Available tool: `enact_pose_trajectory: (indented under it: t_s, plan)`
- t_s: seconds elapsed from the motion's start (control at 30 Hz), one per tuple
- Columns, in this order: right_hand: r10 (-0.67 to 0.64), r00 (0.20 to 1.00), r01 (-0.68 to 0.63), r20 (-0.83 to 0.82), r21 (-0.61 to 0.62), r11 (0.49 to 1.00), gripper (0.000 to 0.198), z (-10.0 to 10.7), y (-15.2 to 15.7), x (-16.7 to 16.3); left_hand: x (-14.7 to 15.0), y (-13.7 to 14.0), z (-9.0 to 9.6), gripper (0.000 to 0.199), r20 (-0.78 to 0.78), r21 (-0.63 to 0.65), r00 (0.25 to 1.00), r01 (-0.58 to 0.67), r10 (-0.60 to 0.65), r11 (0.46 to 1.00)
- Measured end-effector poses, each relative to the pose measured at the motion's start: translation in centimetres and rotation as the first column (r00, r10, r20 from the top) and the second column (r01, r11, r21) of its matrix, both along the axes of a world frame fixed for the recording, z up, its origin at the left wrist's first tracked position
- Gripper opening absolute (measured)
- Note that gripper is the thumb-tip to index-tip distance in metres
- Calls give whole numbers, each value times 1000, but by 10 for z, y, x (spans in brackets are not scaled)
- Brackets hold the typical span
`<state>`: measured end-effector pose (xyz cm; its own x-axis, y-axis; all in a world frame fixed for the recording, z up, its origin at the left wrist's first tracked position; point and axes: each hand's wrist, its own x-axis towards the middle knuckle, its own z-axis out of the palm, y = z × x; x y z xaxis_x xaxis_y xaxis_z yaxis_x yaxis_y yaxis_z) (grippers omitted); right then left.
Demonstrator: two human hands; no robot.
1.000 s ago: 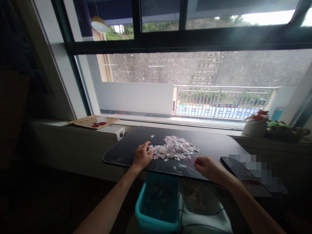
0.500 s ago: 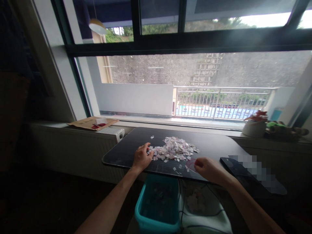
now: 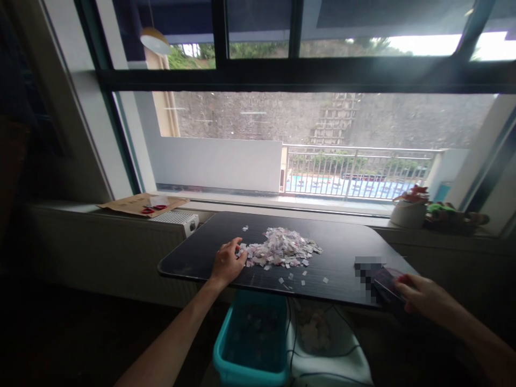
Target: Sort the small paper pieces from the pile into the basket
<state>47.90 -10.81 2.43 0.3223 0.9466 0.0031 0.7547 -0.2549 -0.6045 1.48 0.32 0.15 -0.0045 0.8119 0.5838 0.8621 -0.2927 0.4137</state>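
Note:
A heap of small paper pieces, whitish and square-cut, lies on the black table. My left hand is at the heap's left edge, fingers apart and curved, holding nothing that I can see. Off to the right, over the table's right front corner, my right hand is closed on a thin see-through plastic piece with a pinkish tint. Whether it is a bag or a sheet I cannot tell. Behind it is a dark flat object, partly blurred out. Several loose paper pieces are scattered in front of the heap.
Below the table edge stand a turquoise bin and a pale green container with cables over it. Red-handled scissors lie on brown paper at the sill. A white pot stands on the right.
My right hand has moved right, away from the heap's front, taking the pink-marked clear plastic piece with it. My left hand stays beside the heap. The view has shifted slightly.

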Motion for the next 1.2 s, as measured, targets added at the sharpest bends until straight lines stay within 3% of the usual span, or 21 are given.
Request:
enact_pose_trajectory:
  t_s: [0.1, 0.23, 0.3, 0.47, 0.77, 0.87, 1.03, 1.2]
  plan:
    - [18, 995, -14, -100, 43, 999, 25, 1, -3, 1, 0, 0, 1, 37, -5, -7, 1000, 1, -1, 1000]
    - [-55, 986, 84, -157, 189, 978, 29, 20, -4, -4, 1, 0, 1, 36, 6, -6, 1000, -2, 2, 1000]
    - [-32, 985, 71, -171, 228, 971, 33, 27, -4, -9, 0, 0, 1, 36, 11, -2, 1000, 0, 0, 1000]
    - [55, 975, 3, -214, 264, 965, 40, 27, 0, -23, -1, 2, -1, 36, 14, 16, 1000, 6, -6, 1000]
    - [-8, 984, 71, -181, 344, 936, 41, 34, -5, -39, 0, 2, -1, 37, -5, 4, 1000, 1, -1, 1000]
    - [77, 984, -22, -160, 323, 946, 39, 31, -1, -68, 0, 2, -1, 37, -6, 0, 1000, -3, 3, 1000]
    - [353, 936, -336, -8, 289, 897, 32, 12, 12, -123, -1, 2, -1, 37, 0, 3, 1000, 2, -2, 1000]
    - [378, 925, -373, 45, 299, 878, 35, 3, 26, -147, -1, 2, -2, 37, 7, 16, 1000, 8, -8, 1000]
